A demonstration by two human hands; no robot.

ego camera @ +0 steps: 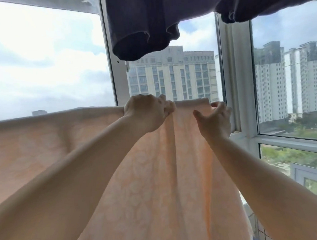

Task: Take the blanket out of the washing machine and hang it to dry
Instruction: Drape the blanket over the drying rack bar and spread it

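Both forearms reach up; left hand (146,111) and right hand (215,119) pinch peach patterned blanket (156,174) top edge, hanging step; next spread rightward.

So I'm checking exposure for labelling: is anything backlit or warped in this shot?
Head view: bright sky behind leaves the dark garment nearly silhouetted; the blanket glows through; both hands, left and right, look shaded; the window frame leans from wide-angle distortion.

I'm reaching both bare arms up toward frame centre. My left hand (146,111) is curling knuckles-up, gripping the blanket (156,174); my right hand (215,120) is pinching its edge.
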